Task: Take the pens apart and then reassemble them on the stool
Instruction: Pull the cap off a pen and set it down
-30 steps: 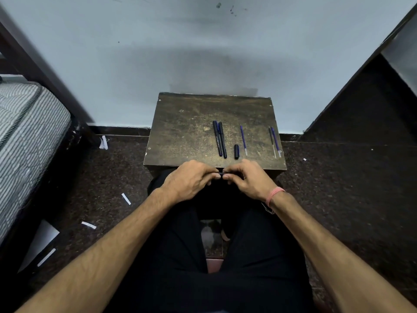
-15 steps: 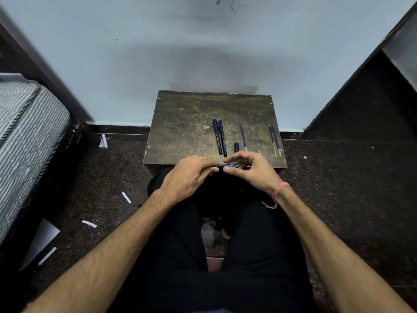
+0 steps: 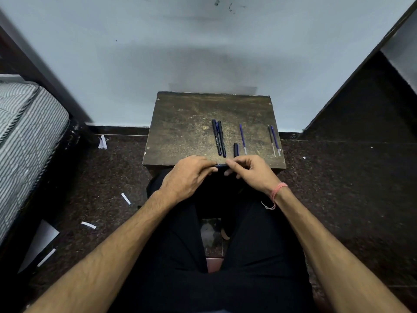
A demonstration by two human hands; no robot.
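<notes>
A dark wooden stool point(image 3: 185, 123) stands against the wall in front of me. At its near edge my left hand point(image 3: 189, 177) and my right hand point(image 3: 248, 172) pinch the two ends of a thin dark pen part point(image 3: 221, 165), held level between them. On the stool lie two whole dark pens point(image 3: 218, 137) side by side, a short black cap point(image 3: 236, 150), a blue refill point(image 3: 242, 138), and two more refills point(image 3: 273, 140) near the right edge.
A striped mattress point(image 3: 24, 132) on a dark frame is at the left. White paper scraps point(image 3: 89, 225) lie on the dark speckled floor. A dark slanted panel point(image 3: 361, 91) rises at the right. My legs in black trousers fill the foreground.
Both hands have risen from below the stool's edge up to it. The pen part between them now shows as a longer thin piece, and the hands have drawn slightly apart.
</notes>
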